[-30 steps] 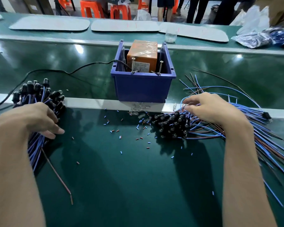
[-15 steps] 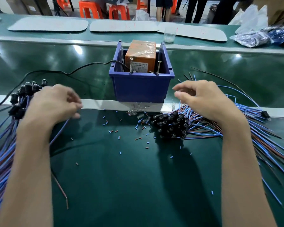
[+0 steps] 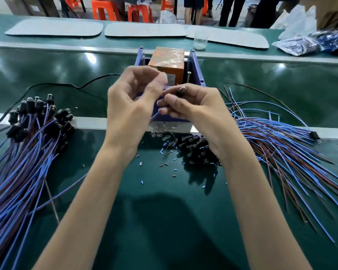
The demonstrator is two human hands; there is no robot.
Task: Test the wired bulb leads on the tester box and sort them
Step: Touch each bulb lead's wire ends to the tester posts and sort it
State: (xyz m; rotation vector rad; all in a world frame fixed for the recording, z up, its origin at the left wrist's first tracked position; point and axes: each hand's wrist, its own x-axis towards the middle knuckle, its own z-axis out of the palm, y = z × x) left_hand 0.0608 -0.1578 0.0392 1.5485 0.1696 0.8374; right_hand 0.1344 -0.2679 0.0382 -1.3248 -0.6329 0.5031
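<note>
Both left hand point(image 3: 133, 102) and right hand point(image 3: 193, 108) pinch one lead point(image 3: 154, 116); bin point(image 3: 195, 69) holds tester box point(image 3: 168, 59).

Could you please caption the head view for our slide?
The left hand and right hand pinch a wired bulb lead before the orange tester box.

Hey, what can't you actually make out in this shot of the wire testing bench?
Head view, left hand: motion-blurred, so its grip on the bulb lead is unclear.
Head view, tester box: front and label mostly hidden behind that hand and the right hand.
Head view, left wire pile: far ends cut off by the frame's left edge.
</note>
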